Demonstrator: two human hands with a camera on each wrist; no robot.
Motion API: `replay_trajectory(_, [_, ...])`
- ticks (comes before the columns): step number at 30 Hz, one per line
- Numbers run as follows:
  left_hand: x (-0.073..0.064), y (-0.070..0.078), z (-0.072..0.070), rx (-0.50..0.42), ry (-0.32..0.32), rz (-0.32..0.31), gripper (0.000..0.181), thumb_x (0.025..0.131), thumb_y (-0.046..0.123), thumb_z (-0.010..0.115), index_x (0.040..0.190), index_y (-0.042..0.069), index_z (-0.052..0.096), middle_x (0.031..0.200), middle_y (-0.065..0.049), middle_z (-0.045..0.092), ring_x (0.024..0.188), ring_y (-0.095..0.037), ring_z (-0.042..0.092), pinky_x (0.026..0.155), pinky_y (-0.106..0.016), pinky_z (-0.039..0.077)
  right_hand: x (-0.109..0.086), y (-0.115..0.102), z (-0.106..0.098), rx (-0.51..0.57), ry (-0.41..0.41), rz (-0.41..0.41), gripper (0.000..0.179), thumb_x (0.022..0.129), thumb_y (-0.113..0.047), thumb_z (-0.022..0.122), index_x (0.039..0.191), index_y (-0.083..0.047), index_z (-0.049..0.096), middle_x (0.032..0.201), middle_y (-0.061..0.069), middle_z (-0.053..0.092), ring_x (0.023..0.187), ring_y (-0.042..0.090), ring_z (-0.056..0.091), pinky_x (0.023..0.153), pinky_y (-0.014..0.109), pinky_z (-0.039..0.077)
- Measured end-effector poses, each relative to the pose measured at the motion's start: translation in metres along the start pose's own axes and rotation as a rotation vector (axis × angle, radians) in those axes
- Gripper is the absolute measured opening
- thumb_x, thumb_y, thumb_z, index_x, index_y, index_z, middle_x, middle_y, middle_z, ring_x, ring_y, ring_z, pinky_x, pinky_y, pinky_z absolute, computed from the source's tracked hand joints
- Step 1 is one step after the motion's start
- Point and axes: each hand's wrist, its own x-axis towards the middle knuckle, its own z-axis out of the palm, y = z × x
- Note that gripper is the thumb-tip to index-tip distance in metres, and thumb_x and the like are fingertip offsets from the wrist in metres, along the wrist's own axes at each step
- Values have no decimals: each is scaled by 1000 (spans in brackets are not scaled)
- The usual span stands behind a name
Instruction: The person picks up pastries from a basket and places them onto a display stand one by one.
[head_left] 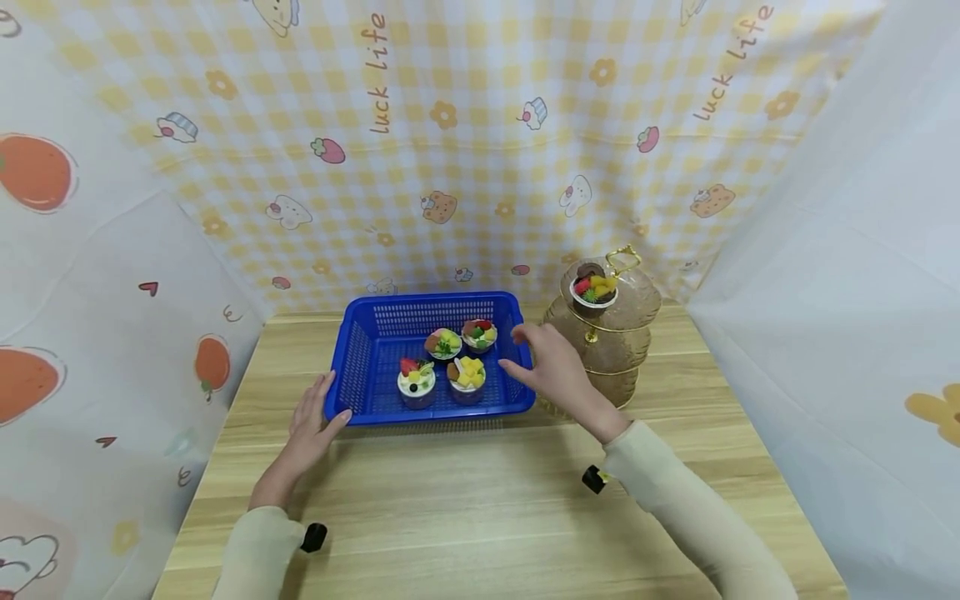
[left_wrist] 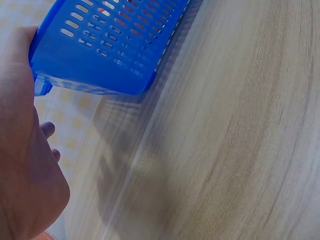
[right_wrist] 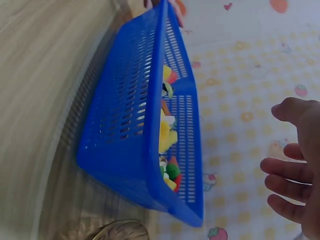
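A blue plastic basket [head_left: 435, 419] with slotted walls holds several fruit-topped cupcakes [head_left: 416, 383] in its middle and right part. My left hand [head_left: 309, 425] rests at the basket's left front corner, thumb by the rim and fingers along the outer left wall; the left wrist view puts the thumb [left_wrist: 22, 42] right at the blue rim. Over the basket's right side hovers my right hand [head_left: 553, 367], thumb and fingers apart with nothing between them. In the right wrist view its fingers [right_wrist: 287, 172] are spread, away from the basket wall.
To the right of the basket stands a clear tiered stand [head_left: 633, 304] with a gold handle, one fruit-topped cupcake [head_left: 594, 296] on its top tier. All this is on a wooden table [head_left: 450, 508], with a yellow-checked cloth [head_left: 450, 100] hanging behind.
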Motion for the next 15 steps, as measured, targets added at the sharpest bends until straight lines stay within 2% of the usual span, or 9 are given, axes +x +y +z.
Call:
replay_trajectory(4, [-1, 1, 1, 4, -8, -13, 79, 101, 45, 50, 160, 33, -2, 167, -20, -6, 149, -54, -7, 111, -75, -7, 19, -3, 11, -13, -110, -9, 46, 87, -41, 74, 119, -10, 62, 109, 6, 70, 102, 22, 64, 85, 39, 56])
replay_trajectory(12, [0, 0, 1, -3, -10, -14, 78, 101, 45, 49, 159, 34, -2, 167, -17, -8, 149, -53, -8, 111, -76, -7, 59, -4, 35, -22, -214, -88, 36, 88, -42, 73, 114, -19, 63, 107, -2, 67, 97, 18, 58, 82, 37, 52])
replay_trajectory(15, [1, 0, 1, -7, -9, -16, 78, 101, 45, 49, 159, 35, -3, 168, -16, -8, 149, -53, -9, 111, -76, -8, 75, -5, 44, -26, -279, -92, 40, 88, -42, 73, 119, -19, 62, 106, -5, 69, 100, 18, 57, 86, 38, 52])
